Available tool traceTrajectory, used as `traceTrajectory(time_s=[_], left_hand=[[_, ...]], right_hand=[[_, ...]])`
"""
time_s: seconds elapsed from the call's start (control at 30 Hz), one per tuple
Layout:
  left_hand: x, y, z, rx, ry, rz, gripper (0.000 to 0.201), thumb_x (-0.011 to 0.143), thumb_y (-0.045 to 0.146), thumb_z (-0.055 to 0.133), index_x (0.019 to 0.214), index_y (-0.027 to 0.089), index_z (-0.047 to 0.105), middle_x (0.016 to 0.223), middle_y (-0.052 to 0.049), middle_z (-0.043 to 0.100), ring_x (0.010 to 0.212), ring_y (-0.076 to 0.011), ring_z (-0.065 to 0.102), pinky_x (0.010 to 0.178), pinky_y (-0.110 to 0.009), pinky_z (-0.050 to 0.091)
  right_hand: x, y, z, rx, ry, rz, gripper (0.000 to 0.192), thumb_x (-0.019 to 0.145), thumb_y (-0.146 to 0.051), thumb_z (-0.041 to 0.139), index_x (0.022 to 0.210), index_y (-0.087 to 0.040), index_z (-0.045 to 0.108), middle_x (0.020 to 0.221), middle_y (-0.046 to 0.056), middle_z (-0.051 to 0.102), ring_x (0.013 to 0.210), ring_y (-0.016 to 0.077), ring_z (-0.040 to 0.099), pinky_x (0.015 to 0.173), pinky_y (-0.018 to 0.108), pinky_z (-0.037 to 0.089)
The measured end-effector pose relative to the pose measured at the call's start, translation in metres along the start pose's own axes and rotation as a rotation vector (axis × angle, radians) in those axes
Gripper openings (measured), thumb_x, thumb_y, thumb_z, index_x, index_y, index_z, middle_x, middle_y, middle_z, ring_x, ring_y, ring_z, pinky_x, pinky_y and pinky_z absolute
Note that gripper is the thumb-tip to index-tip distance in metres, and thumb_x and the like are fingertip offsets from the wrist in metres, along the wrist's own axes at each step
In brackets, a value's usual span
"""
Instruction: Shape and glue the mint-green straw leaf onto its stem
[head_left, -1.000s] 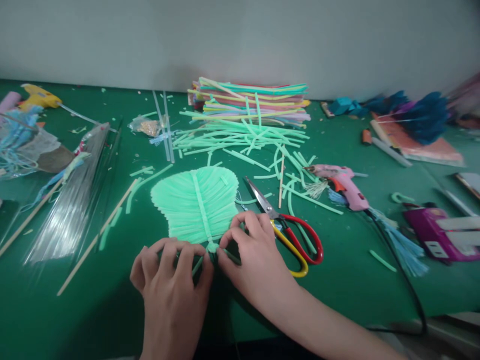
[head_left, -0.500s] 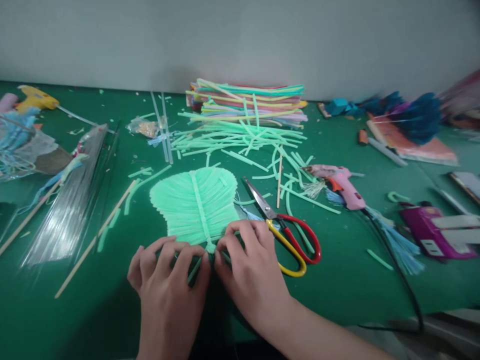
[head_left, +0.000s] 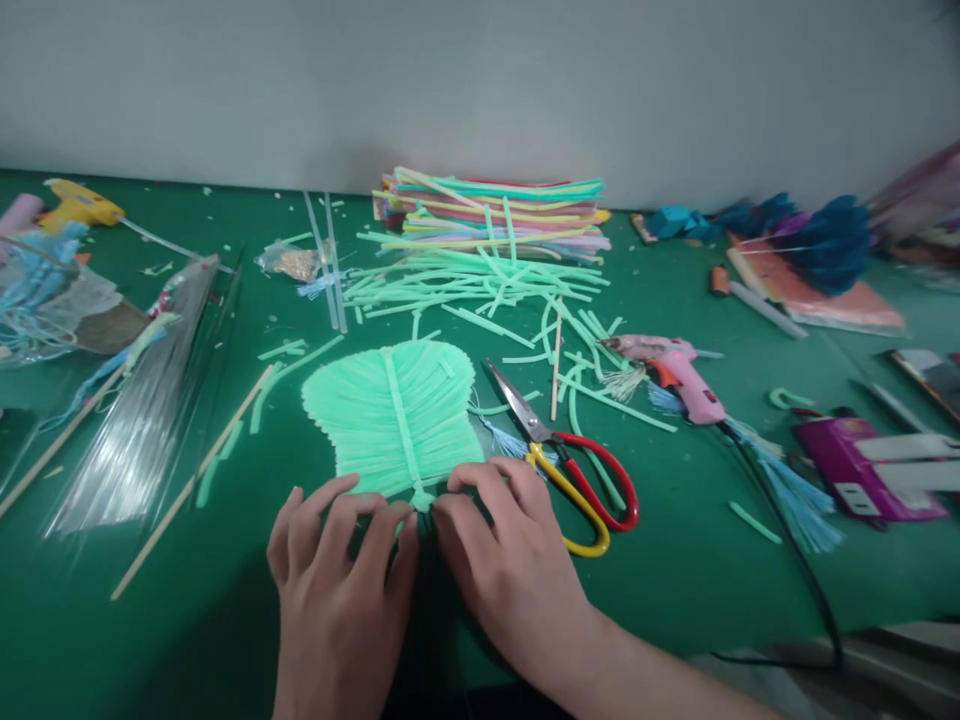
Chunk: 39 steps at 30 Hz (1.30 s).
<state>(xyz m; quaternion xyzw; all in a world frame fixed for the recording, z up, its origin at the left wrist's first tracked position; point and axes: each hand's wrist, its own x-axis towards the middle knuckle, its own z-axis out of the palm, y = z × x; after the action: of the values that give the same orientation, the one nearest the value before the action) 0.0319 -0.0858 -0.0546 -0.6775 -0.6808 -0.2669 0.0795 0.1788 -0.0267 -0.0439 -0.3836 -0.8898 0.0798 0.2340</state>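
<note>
Both hands, left hand [head_left: 341, 560] and right hand [head_left: 502, 560], pinch the green straw leaf [head_left: 394, 415] at its knotted base, where a slipped fingertip could loosen the tie.

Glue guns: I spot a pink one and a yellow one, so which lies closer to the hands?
The pink glue gun, right of the red-and-yellow scissors. The yellow glue gun lies at the far left edge.
</note>
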Motion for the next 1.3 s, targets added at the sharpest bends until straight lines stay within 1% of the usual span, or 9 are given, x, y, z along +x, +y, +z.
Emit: traceTrajectory(time_s=[0.17,0.33,0.53,0.8,0.9,1.0,1.07,1.13,1.3], left_hand=[[-0.004,-0.023,-0.006,-0.127,-0.086,0.089,0.017,0.088,0.015,0.065,0.102,0.024,0.068,0.091,-0.005,0.065,0.111,-0.0306,0.057,0.102,-0.063,0.039],[-0.008,-0.036,-0.004,-0.190,-0.126,0.131,0.024,0.090,0.015,0.063,0.108,0.029,0.068,0.092,-0.002,0.066,0.112,-0.0276,0.056,0.102,-0.059,0.041],[-0.008,-0.035,-0.006,-0.182,-0.097,0.124,0.028,0.088,0.020,0.067,0.116,0.021,0.065,0.094,-0.006,0.067,0.112,-0.0290,0.056,0.102,-0.058,0.043],[-0.003,-0.036,-0.019,-0.161,-0.067,0.124,0.014,0.086,0.018,0.068,0.098,0.024,0.070,0.096,-0.006,0.064,0.115,-0.0310,0.055,0.096,-0.055,0.046],[-0.002,-0.047,-0.025,-0.147,-0.041,0.105,0.014,0.087,0.022,0.067,0.100,0.026,0.070,0.098,-0.007,0.065,0.116,-0.0313,0.056,0.095,-0.052,0.046],[-0.004,-0.064,-0.028,-0.117,0.005,0.093,0.013,0.087,0.026,0.065,0.099,0.027,0.069,0.097,-0.006,0.067,0.116,-0.0326,0.057,0.095,-0.052,0.045],[-0.006,-0.072,-0.023,-0.098,0.054,0.110,0.011,0.087,0.026,0.065,0.096,0.029,0.069,0.095,-0.005,0.069,0.115,-0.0330,0.059,0.095,-0.052,0.045],[-0.007,-0.072,-0.014,-0.137,0.040,0.186,0.016,0.086,0.028,0.066,0.101,0.031,0.069,0.097,-0.004,0.071,0.116,-0.0327,0.058,0.095,-0.050,0.045],[0.001,-0.046,0.014,-0.123,-0.050,0.366,0.028,0.089,0.033,0.061,0.115,0.028,0.066,0.112,-0.004,0.073,0.125,-0.0286,0.054,0.098,-0.041,0.044]], right_hand=[[-0.003,0.015,-0.008,0.167,-0.081,0.002,0.017,0.090,-0.008,0.056,0.098,-0.016,0.069,0.104,0.010,0.061,0.100,0.0259,0.047,0.086,0.041,0.044],[0.001,0.025,-0.011,0.217,-0.128,-0.006,0.014,0.093,-0.014,0.056,0.096,-0.019,0.069,0.101,0.007,0.062,0.096,0.0237,0.047,0.085,0.040,0.044],[0.003,0.025,-0.013,0.223,-0.139,0.005,0.012,0.093,-0.017,0.057,0.098,-0.018,0.067,0.099,0.007,0.063,0.096,0.0234,0.048,0.086,0.040,0.044],[0.002,0.026,-0.020,0.214,-0.146,0.010,0.012,0.093,-0.020,0.058,0.100,-0.018,0.067,0.101,0.008,0.062,0.098,0.0239,0.049,0.087,0.040,0.045],[0.004,0.036,-0.031,0.191,-0.091,0.017,0.017,0.092,-0.022,0.061,0.108,-0.018,0.067,0.104,0.009,0.063,0.101,0.0244,0.051,0.089,0.040,0.046],[0.005,0.057,-0.049,0.106,0.038,0.062,0.015,0.092,-0.021,0.061,0.104,-0.018,0.069,0.101,0.009,0.064,0.100,0.0242,0.053,0.088,0.040,0.047],[0.005,0.074,-0.062,0.030,0.113,0.102,0.011,0.092,-0.020,0.061,0.098,-0.019,0.070,0.097,0.008,0.064,0.096,0.0239,0.055,0.086,0.040,0.047],[0.002,0.090,-0.074,-0.037,0.158,0.135,0.011,0.092,-0.020,0.060,0.096,-0.020,0.070,0.095,0.008,0.065,0.094,0.0239,0.057,0.086,0.041,0.048],[0.001,0.113,-0.088,-0.149,0.115,0.145,0.010,0.091,-0.018,0.059,0.092,-0.020,0.069,0.092,0.006,0.067,0.089,0.0242,0.060,0.087,0.045,0.047]])
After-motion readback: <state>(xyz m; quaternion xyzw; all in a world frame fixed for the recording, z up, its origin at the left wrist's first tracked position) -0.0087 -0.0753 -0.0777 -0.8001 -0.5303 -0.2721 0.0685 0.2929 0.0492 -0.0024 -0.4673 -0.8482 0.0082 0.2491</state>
